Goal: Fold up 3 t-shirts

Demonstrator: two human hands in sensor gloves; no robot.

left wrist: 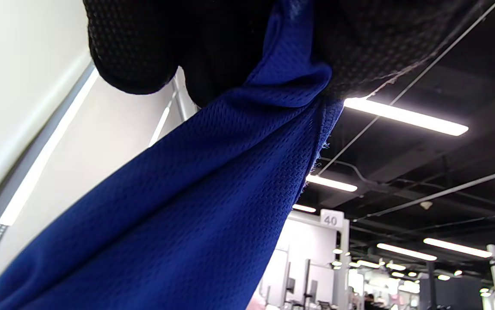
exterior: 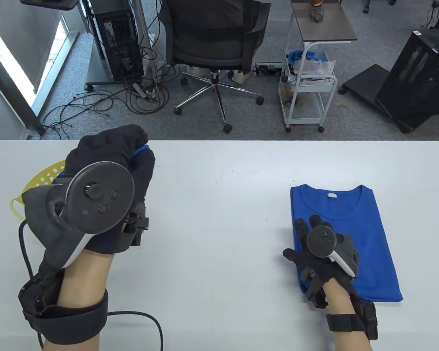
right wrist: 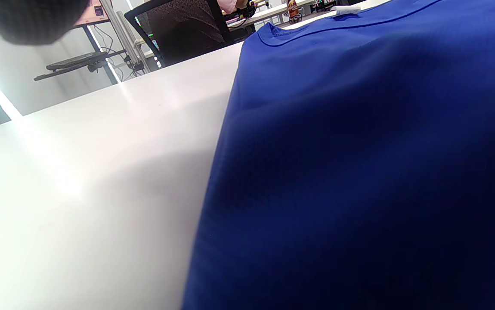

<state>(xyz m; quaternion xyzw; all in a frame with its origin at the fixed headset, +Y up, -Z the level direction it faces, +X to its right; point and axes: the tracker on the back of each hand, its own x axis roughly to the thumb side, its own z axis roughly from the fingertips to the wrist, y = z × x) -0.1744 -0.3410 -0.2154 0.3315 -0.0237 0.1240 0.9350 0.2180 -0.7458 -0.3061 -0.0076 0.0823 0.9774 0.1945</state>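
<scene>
My left hand (exterior: 106,190) is raised high above the left end of the white bench (exterior: 219,234), close to the table camera. Its gloved fingers (left wrist: 144,47) are curled tightly and grip a bunch of blue mesh t-shirt fabric (left wrist: 196,202); in the table view only a small blue edge peeks out between them. In the left wrist view the cloth hangs down taut from my grip, with ceiling lights behind it.

Beneath that hand, at the bench's left edge, part of a yellow perforated plastic basket (exterior: 45,177) shows.

My right hand (exterior: 320,252) lies flat on the lower left part of a folded blue t-shirt (exterior: 366,234), fingers spread and pressing on the cloth. This shirt rests on the right side of the bench as a neat tall rectangle, its round neckline and white label (exterior: 331,195) pointing toward the far edge. In the right wrist view the shirt's left edge runs straight along the bench top, the collar at the far end.

Beyond the bench stand a black office chair (exterior: 216,40) and a white rolling cart (exterior: 309,91).
</scene>
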